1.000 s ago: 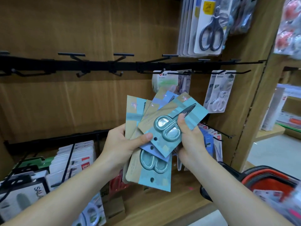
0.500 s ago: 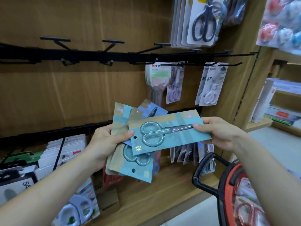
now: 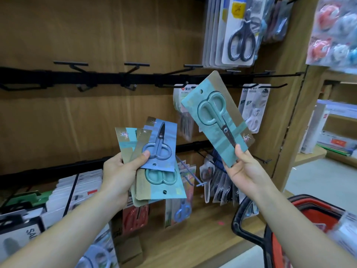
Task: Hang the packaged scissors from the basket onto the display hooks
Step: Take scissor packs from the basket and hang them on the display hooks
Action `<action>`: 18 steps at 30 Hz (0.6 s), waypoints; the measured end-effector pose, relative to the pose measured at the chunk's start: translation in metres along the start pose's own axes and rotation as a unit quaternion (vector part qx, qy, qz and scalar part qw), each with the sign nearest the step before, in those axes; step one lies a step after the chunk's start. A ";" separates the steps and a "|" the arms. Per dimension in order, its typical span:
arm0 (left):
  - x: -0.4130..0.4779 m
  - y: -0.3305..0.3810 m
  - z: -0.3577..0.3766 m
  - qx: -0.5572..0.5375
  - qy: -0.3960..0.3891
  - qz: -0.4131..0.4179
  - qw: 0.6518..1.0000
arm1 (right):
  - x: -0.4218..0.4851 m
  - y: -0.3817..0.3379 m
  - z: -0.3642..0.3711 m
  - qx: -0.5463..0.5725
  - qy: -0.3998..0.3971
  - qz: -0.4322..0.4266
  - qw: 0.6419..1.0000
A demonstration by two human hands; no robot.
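Item one, left of centre: we logged the left hand (image 3: pixel 117 171) gripping a fan of packaged scissors (image 3: pixel 158 149), thumb curled over the front card and fingers behind. The front card was blue and carried blue-handled scissors with the blades pointing up and the hang hole at the bottom. Under it lay a teal-and-kraft card with teal handles, likewise upside down. We could not count the cards further back. The fan stood above and to the right of the grip, in front of the lower rail.

Item two, right of centre: a single pack (image 3: pixel 216 120), kraft card with teal bands, teal handles, dark blades, and a round hang hole at its upper end. It was tilted with its top leaning left, and the hole sat just below the upper rail (image 3: pixel 58 77), on none of the display hooks (image 3: pixel 70 63). The right hand (image 3: pixel 243 169) pinched its lower corner, thumb on the front beside the blade tips. The whole card rose above that grip.

Item three, bottom right corner: a red-and-black basket (image 3: pixel 251 235), its contents blurred.
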State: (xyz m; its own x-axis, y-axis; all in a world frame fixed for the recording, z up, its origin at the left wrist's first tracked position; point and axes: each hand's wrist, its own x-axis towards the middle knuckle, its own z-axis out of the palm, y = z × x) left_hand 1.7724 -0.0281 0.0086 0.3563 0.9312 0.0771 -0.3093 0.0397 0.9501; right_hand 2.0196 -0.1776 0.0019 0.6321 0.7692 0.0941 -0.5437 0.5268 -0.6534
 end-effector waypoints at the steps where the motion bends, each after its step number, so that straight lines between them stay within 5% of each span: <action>1: 0.000 0.001 0.000 -0.005 0.000 0.003 1.000 | 0.001 0.002 0.004 0.005 -0.004 -0.003 1.000; 18: -0.007 0.013 -0.002 -0.030 -0.008 0.045 0.999 | -0.006 0.031 0.031 -0.052 0.060 0.022 0.997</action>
State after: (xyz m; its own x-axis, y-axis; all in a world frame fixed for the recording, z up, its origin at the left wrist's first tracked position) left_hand 1.7644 -0.0336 0.0195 0.3385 0.9263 0.1657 -0.3919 -0.0213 0.9197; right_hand 1.9822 -0.1550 0.0043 0.6742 0.7382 -0.0231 -0.5157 0.4482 -0.7302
